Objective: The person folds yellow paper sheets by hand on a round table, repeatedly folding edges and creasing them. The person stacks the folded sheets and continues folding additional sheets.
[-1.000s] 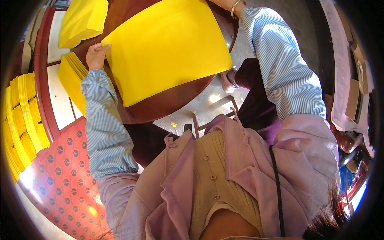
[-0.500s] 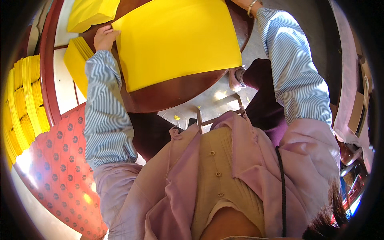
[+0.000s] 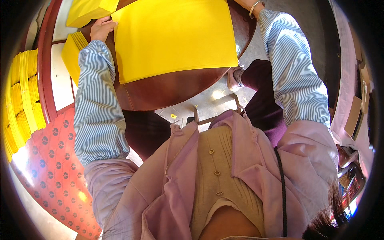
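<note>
A large yellow sheet, which looks like paper, lies on a round brown tabletop. Its near edge is close to the table's rim, and its far edge runs out of the picture. At the sheet's upper left edge, my left hand is closed with the fingertips pinching that edge. My right hand, with a bracelet at the wrist, is cut off by the top of the picture near the far right of the sheet. Its fingers cannot be seen.
A thick yellow stack lies beyond my left hand, and a smaller folded yellow stack beside my left sleeve. Bundled yellow stacks stand at far left, near a red patterned cover. Cardboard pieces are at right.
The yellow sheet has shifted slightly away from me, turned a little, and looks flatter. My left hand has moved slightly up and left with its edge; my right hand has barely moved.
</note>
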The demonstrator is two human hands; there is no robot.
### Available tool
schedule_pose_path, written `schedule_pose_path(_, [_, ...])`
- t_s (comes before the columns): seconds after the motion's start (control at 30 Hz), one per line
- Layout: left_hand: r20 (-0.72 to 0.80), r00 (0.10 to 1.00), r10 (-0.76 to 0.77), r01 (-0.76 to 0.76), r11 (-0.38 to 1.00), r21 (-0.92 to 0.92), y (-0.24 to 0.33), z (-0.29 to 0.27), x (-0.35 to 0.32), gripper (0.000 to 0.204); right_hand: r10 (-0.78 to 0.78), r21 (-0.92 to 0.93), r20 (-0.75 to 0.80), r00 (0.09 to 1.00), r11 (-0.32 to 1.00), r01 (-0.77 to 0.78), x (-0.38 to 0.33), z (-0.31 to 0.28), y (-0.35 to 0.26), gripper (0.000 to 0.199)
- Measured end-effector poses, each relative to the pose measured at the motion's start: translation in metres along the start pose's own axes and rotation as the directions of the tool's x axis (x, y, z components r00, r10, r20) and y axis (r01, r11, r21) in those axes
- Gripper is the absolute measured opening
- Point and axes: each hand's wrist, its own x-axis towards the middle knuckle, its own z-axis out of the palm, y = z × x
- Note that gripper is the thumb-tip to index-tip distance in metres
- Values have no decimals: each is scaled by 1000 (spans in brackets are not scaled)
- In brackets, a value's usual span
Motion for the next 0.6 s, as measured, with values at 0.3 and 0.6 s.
schedule_pose_path(0.3, [31, 999, 14, -13, 999, -36, 2, -1, -2, 68, -39, -15, -16, 999, 999, 39, -1, 0, -2, 20])
schedule_pose_path(0.6, [-70, 996, 57, -59, 998, -32, -1, 6, -2, 56, -94, -72, -50, 994, 993, 90, 1, 2, -1, 22])
